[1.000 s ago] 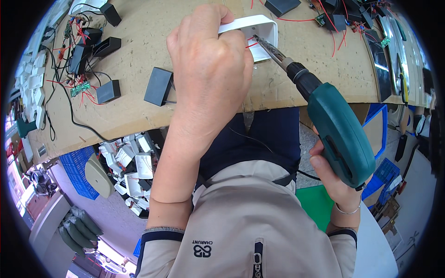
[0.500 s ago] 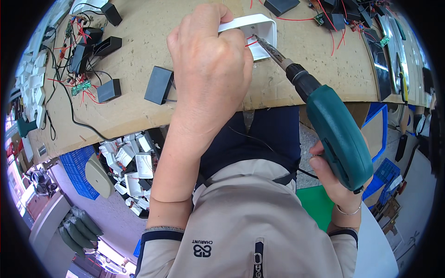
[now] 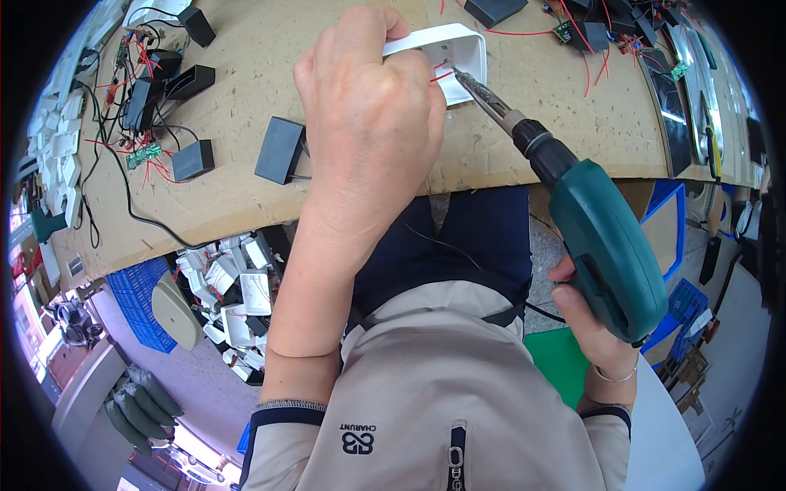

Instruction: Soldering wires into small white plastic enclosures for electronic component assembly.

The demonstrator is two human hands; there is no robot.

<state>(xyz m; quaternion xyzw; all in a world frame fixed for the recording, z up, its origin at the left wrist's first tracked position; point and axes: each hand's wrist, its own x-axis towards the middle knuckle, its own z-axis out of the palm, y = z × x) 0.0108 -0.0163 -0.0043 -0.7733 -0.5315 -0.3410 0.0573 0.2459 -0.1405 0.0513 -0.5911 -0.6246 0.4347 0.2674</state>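
My left hand point(image 3: 372, 106) is closed on a white plastic housing point(image 3: 468, 42), holding it tilted over the table with its open side toward me. Short red wires point(image 3: 442, 77) show inside, partly hidden by my fingers. In my right hand point(image 3: 585, 319) is a green soldering gun point(image 3: 610, 245) with a black collar and a metal barrel. Its dark tip points into the housing, close to the wire ends; whether it touches them I cannot tell. Most of my right fingers are hidden behind the gun's body. A dark grey box point(image 3: 280, 150) lies beside my left wrist.
Grey boxes, green circuit boards point(image 3: 144, 155) and red wires lie at the left; a similar heap point(image 3: 585, 37) is at the far right. A bin of white housings point(image 3: 237, 303) stands below the table edge point(image 3: 164, 245). A blue crate point(image 3: 139, 303) is beside it.
The soldering gun and my right hand have shifted slightly right and down, and the tip has drawn back a little from the wires. My left hand and the housing have barely moved.
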